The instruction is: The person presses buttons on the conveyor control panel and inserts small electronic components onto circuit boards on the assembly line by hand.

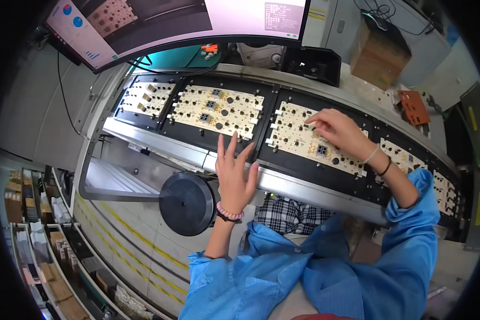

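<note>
A cream circuit board (289, 140) studded with small dark parts lies in a black carrier on the line, right of the middle. Over its upper part is my right hand (336, 128), fingers bent down and drawn together at the board; whatever they pinch is too small to make out. A black digit display (321, 150) sits on the board just below that hand. My left hand (234, 173) is open, fingers spread, holding nothing. Its fingertips reach the lower edge of the neighbouring circuit board (239, 113), which carries three digit displays in a slanting column.
More boards lie in carriers at the far left (136, 101) and right (405, 152). A metal rail (192, 152) borders the line's near side. Behind stand a monitor (234, 21), a black bin (317, 66) and a cardboard box (378, 53). A round black stool (186, 204) is below.
</note>
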The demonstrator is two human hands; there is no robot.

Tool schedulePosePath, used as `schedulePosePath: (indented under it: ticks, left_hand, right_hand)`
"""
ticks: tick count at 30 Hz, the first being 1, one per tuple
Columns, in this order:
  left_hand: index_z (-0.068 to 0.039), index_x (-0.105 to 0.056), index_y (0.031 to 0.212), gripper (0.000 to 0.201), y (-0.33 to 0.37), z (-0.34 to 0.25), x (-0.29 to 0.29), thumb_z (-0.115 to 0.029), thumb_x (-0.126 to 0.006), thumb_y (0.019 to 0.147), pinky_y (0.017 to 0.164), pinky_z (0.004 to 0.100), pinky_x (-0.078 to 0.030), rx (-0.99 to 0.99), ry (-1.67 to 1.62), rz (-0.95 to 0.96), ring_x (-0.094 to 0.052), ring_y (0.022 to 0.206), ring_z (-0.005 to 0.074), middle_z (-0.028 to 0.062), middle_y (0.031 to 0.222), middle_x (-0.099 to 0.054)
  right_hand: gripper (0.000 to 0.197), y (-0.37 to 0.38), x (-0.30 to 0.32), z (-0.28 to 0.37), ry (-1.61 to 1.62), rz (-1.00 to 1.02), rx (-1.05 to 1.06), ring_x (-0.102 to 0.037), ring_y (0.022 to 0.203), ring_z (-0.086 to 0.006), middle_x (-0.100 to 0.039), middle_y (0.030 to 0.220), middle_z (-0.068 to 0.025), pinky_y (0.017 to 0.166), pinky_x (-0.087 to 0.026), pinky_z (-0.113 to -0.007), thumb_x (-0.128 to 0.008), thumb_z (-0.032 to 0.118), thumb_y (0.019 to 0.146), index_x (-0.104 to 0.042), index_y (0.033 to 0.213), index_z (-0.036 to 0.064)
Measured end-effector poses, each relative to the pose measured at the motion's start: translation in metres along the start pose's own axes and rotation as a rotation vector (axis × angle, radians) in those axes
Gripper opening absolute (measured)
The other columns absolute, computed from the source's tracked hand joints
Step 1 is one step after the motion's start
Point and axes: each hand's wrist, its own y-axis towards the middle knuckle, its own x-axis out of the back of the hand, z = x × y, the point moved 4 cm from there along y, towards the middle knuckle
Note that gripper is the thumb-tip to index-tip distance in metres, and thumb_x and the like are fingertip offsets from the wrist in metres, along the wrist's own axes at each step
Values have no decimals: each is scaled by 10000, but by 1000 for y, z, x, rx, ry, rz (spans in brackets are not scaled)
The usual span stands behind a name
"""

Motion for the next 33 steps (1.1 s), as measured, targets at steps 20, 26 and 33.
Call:
schedulePosePath:
  ticks: [20, 26, 33]
  left_hand:
    - [-56, -670, 1180, 290, -5, 12, 8, -106, -594, 904, 1102, 504, -304, 32, -51, -54, -322, 1410, 430, 144, 1430, -492]
    - [-59, -679, 1156, 260, -2, 13, 9, -82, -585, 915, 1094, 500, -330, 13, -28, -97, -363, 1382, 429, 139, 1378, -536]
    - [-59, -688, 1123, 243, -1, 11, 12, -41, -523, 944, 1084, 474, -346, 67, -27, -102, -422, 1348, 380, 108, 1287, -615]
  right_hand:
    - [482, 0, -57, 33, -651, 49, 194, -572, 940, -249, -625, 1056, -76, 863, -387, -365, -625, 55, 819, -535, 1293, 59]
    - [389, -26, 0, 48, -517, -64, 194, -548, 926, -285, -588, 988, -92, 820, -401, -375, -668, 186, 862, -580, 1227, 83]
    - [290, -112, 69, -27, -511, -155, -146, -557, 963, -305, -596, 992, -113, 848, -437, -396, -598, 98, 903, -600, 1189, 54]
